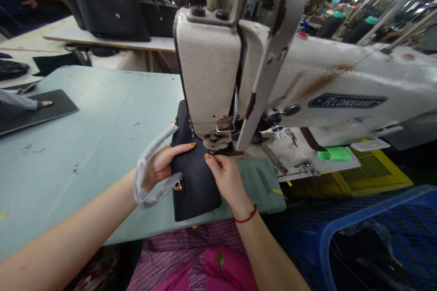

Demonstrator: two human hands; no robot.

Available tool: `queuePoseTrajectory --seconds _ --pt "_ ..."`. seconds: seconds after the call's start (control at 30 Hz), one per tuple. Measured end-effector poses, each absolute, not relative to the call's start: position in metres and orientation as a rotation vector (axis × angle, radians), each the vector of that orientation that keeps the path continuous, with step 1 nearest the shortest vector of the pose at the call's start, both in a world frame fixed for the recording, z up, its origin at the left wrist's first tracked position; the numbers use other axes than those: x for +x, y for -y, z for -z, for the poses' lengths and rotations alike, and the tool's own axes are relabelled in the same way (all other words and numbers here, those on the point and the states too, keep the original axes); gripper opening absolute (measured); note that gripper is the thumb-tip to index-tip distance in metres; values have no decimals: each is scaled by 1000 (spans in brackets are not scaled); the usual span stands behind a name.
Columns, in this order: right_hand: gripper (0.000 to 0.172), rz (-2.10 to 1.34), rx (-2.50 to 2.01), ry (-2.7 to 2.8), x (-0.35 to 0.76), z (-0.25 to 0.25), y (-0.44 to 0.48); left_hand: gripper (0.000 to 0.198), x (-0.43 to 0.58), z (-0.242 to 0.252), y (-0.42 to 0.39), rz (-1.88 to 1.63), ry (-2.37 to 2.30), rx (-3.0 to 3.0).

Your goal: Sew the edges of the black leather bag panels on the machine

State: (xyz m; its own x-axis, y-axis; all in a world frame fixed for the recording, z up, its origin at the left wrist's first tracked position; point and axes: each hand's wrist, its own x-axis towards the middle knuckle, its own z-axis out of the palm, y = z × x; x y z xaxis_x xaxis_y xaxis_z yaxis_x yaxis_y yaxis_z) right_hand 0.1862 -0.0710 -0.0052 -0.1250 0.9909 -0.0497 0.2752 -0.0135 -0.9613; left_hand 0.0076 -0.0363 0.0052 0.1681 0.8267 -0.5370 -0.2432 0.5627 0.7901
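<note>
A black leather bag panel [196, 186] lies under the head of a white sewing machine [208, 63], its right edge close to the presser foot, which is partly hidden. A handle wrapped in clear plastic [141, 182] loops off the panel's left side from gold-coloured fittings. My left hand [164, 161] reaches through this loop and grips the panel's left edge, thumb on top. My right hand [223, 175] pinches the right edge just below the presser foot, thumb and finger together. A red cord bracelet circles the right wrist.
Another black panel with a wrapped handle [54, 107] lies left on the pale green tabletop [102, 145]. Black bags [109, 13] stand on a table behind. At right are a blue basket [324, 236] holding black pieces and a yellow crate [372, 173]. Other people are in the background.
</note>
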Motion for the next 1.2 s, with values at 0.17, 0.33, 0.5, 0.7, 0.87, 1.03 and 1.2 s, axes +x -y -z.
queuePoseTrajectory --seconds 0.17,0.33,0.5,0.7,0.87,1.03,1.2 --pt "48 -1142 -1393 1529 186 3 71 29 6 -3 35 -747 -1082 475" --pt "47 -1063 -1447 1574 185 0 73 26 4 0 33 -735 -1095 538" --pt "41 -1022 -1438 1624 185 0 79 28 4 -3 34 -737 -1098 511" --pt "37 -1031 -1502 1795 203 -18 73 37 25 -7 60 -947 -1129 434" --pt "30 -808 -1656 2076 219 -47 58 47 61 -12 85 -1144 -1153 272" --pt "29 -633 -1753 2210 219 -57 50 45 82 -20 91 -1206 -1175 168" --pt "31 -699 -1739 2224 220 -58 50 33 88 -16 89 -1387 -1116 23"
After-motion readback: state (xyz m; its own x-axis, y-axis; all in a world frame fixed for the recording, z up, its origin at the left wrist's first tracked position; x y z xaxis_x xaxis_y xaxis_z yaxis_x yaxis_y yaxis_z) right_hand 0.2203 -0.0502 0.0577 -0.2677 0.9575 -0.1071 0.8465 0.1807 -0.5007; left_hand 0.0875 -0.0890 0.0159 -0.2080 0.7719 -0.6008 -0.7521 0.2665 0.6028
